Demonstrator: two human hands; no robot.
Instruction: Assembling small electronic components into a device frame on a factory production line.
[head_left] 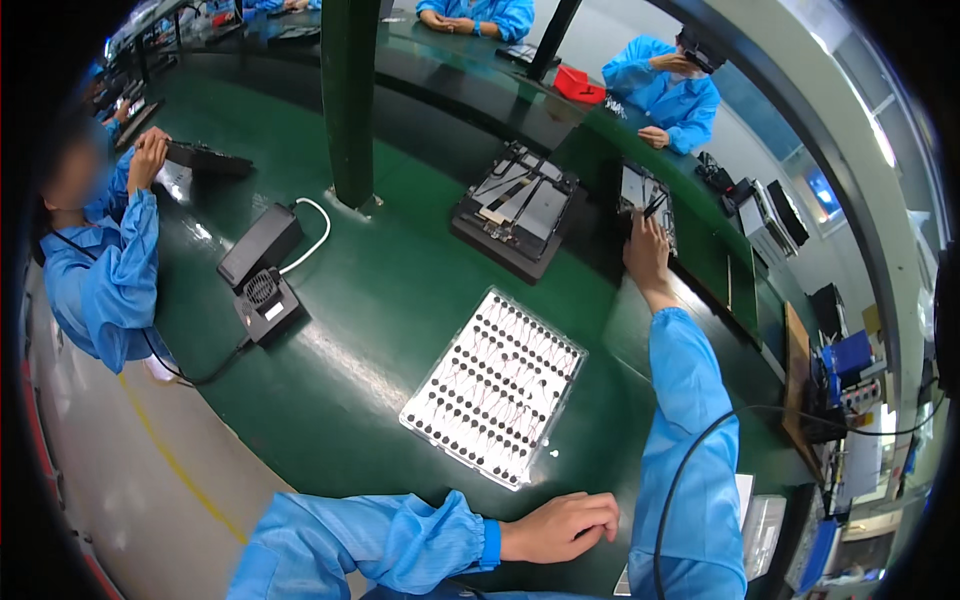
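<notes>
My right hand (647,250) reaches far to the right, its fingers closed at the near end of an opened flat electronic device (660,215). A thin dark piece sticks out by the fingertips, too small to name. My left hand (560,528) rests on the table near me with curled fingers and nothing visible in them. Beyond it lies a clear tray (495,385) with rows of small round black parts with thin wires on white. Another opened tablet-like device (518,205) with dark ribbon cables sits on a black base, left of my right hand.
A black boxy device with a fan grille (265,300) and a white cable stands at left. Behind the tray rises a green post (348,110). Co-workers in blue sit at left and across; one handles a dark flat device (208,158). A red bin (579,85) is at the back.
</notes>
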